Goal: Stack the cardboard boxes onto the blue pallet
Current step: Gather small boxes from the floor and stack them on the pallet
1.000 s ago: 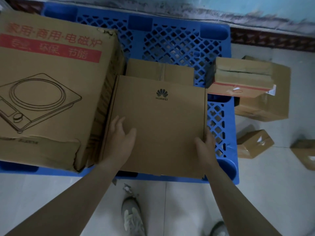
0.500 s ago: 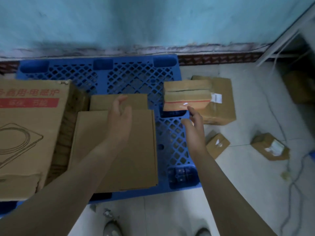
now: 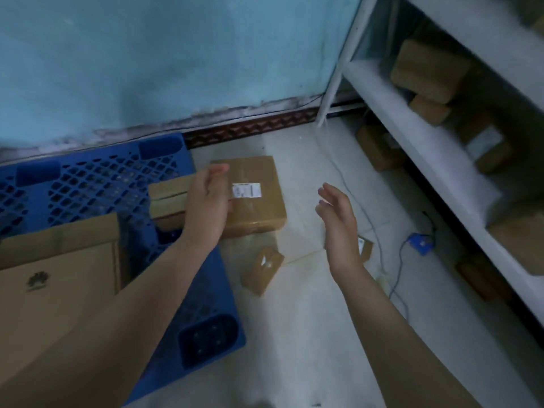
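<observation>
left hand (image 3: 207, 207) fingers loose, empty | right hand (image 3: 338, 219) fingers straight, empty | blue pallet (image 3: 88, 178): 3 boxes (image 3: 59, 290) | floor (image 3: 294, 319): 1 labelled box (image 3: 256, 201), 2 small boxes (image 3: 262, 270)

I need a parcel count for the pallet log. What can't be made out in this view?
Head view only:
The white label on the floor box: print too small and blurred.
The pallet-edge box: right end covered by the left hand.
The small box: mostly behind the right hand and wrist.
The logo box: cut by the left edge, crossed by the left forearm.
The shelf boxes: dark, blurred.
</observation>
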The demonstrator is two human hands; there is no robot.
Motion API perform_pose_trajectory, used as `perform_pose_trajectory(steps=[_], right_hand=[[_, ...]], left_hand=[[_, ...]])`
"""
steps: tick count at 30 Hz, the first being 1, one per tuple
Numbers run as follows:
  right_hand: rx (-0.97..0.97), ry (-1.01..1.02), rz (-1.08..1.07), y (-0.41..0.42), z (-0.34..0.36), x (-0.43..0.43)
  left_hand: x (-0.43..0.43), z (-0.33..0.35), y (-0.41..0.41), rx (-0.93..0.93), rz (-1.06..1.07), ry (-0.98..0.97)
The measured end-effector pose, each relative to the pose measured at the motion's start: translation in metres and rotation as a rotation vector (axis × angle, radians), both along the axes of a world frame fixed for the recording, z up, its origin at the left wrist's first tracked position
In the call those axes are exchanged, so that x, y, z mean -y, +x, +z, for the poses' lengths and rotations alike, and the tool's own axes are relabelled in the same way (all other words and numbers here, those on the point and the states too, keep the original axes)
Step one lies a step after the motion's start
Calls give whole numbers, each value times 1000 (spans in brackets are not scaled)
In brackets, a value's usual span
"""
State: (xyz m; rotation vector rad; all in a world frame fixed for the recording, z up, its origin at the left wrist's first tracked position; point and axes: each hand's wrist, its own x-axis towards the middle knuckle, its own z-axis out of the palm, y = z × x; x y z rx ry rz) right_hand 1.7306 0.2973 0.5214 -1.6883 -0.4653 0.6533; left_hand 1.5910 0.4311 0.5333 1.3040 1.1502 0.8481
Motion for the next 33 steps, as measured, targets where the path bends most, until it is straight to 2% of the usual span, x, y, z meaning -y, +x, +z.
perform_pose_trajectory(steps=[5, 11, 20, 27, 29, 33], right_hand=[[-61, -29, -38, 44, -41, 19], [-158, -87, -101, 61, -137, -7], [-247, -213, -168, 69, -331, -32], [-278, -294, -164, 53, -477, -37], [-307, -310, -140, 46, -508, -40], [-506, -419, -125, 29, -536, -53]], left_hand=[[10, -59, 57, -18, -52, -56], [-15, -158, 86, -131, -161, -142], [-29, -359, 89, -319, -187, -314], [-19, -496, 89, -309, -140, -461], [-19, -524, 90, -327, -158, -468], [-15, -543, 92, -420, -259, -504]])
